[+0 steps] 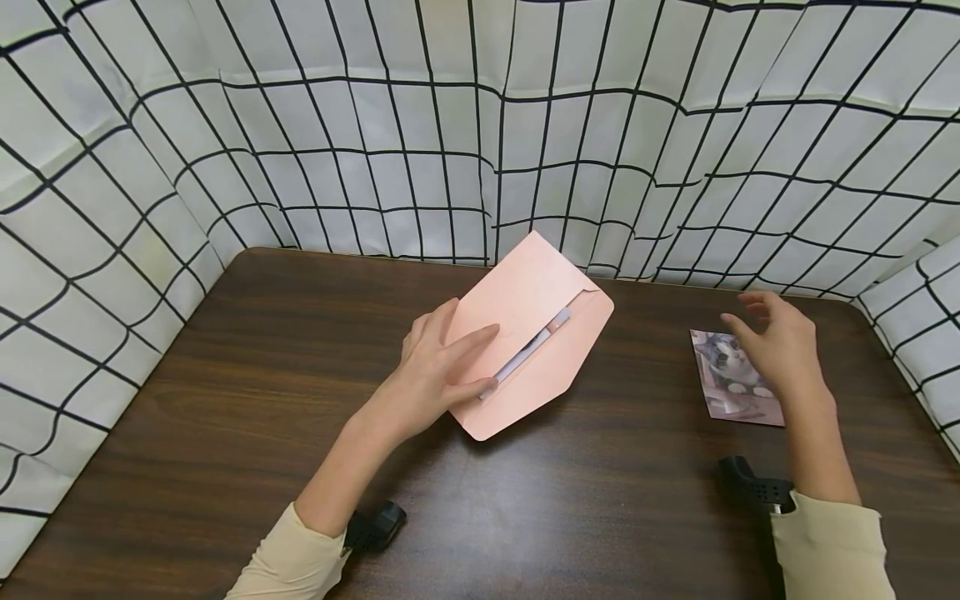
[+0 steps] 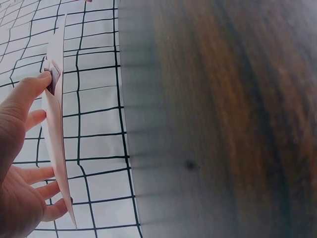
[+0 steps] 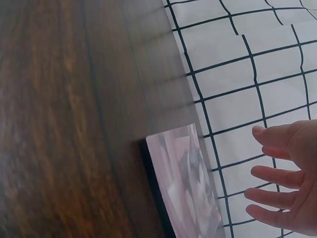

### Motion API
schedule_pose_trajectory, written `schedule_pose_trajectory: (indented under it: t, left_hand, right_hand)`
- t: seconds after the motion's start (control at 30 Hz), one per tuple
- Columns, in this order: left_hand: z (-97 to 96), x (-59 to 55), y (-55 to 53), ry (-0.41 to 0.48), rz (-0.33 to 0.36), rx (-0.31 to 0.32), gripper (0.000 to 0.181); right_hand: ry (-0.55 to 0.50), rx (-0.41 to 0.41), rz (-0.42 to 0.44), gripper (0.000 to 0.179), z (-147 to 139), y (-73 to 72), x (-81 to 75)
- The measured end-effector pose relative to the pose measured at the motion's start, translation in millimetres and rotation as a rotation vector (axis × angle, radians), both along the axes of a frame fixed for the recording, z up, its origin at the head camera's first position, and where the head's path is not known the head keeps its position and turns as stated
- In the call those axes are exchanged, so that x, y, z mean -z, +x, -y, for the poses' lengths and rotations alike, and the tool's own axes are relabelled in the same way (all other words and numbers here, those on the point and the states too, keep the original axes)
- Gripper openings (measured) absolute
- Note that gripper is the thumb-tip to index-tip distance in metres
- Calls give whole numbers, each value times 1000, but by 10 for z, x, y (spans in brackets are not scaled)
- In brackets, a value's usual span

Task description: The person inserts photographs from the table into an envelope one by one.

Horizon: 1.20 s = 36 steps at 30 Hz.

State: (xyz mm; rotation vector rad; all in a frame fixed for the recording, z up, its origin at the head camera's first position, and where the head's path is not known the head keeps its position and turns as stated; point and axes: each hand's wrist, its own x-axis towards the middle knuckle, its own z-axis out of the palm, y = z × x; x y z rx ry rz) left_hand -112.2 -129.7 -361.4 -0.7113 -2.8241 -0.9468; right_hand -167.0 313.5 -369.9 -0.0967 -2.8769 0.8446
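Note:
A pink envelope (image 1: pixel 517 325) is held up at a slant over the middle of the table. My left hand (image 1: pixel 431 371) grips its left side, the thumb at the opening and the index finger across the front. White and pinkish paper edges (image 1: pixel 532 346) show inside the opening. In the left wrist view the envelope (image 2: pixel 57 129) stands nearly edge-on, with fingers on either side. At the right, my right hand (image 1: pixel 783 342) hovers with loosely bent fingers and holds nothing. Close by lies a glossy pink picture (image 1: pixel 731 379) of a furry animal, partly covered by that hand. The right wrist view shows the picture (image 3: pixel 181 178) beside the spread fingers.
The dark wood table (image 1: pixel 225 400) has rounded far corners. White curtains with a black grid pattern (image 1: pixel 420 150) surround its back and sides. Black wrist devices (image 1: pixel 375 527) sit at both sleeves.

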Motion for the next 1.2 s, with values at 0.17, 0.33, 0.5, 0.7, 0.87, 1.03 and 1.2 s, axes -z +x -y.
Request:
schedule_pose_trajectory:
  t: [0.17,0.33,0.5,0.7,0.87,1.03,1.2]
  left_hand:
    - [-6,-5,3,-5,-5,-1,57]
    - [-6,-6,2,-9,-8,2,57]
    - [-4,9,-1,-6,-16,7,57]
    - [-7,8,2,0,-13,11,57]
    - [-9,7,4,-3,-7,8,57]
    - [-9,17,3,2,-17,16,56]
    - [-11,24,6,1,-31,19,55]
  right_hand:
    - [-12,1,14,53,-61,14,22]
    - [-4,11,31,53,-127,6,41]
    - [0,30,50,54,-172,1,52]
    - [-12,62,85,55,-218,6,66]
    - [3,62,88,54,-269,9,96]
    - [17,57,89,52,-316,6,128]
    - [29,60,91,50,-352,3,154]
